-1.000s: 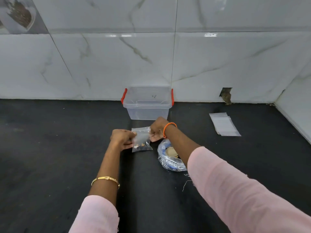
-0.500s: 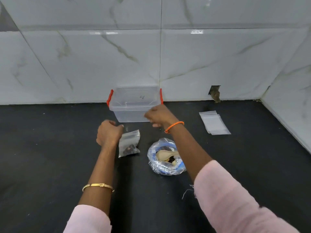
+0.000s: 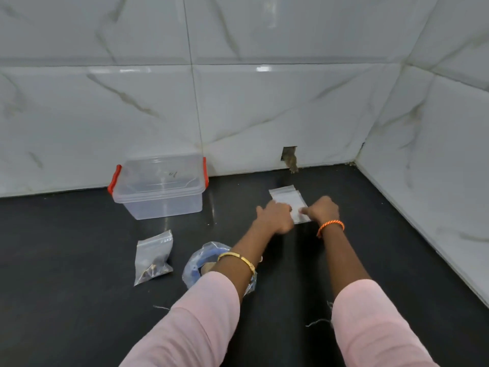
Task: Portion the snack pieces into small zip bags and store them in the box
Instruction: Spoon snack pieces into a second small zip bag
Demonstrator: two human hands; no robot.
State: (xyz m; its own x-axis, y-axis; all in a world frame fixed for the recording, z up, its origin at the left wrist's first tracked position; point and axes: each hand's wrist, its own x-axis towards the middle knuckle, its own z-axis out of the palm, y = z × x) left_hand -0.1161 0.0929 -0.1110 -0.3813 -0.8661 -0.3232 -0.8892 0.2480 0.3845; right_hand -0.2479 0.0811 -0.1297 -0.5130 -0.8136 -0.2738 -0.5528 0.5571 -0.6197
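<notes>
A dark, matte black counter (image 3: pixel 79 300) runs back to a wall of large glossy white tiles (image 3: pixel 264 115) with grey marble veining. A second tiled wall (image 3: pixel 436 154) meets it at the right corner. A small broken hole (image 3: pixel 289 157) shows at the base, perhaps chipped tile. Overhead light glints off the tiles.

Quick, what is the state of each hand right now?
Left hand: fingers on the stack of empty zip bags; whether it pinches one cannot be told.
Right hand: same, cannot be told.
</notes>
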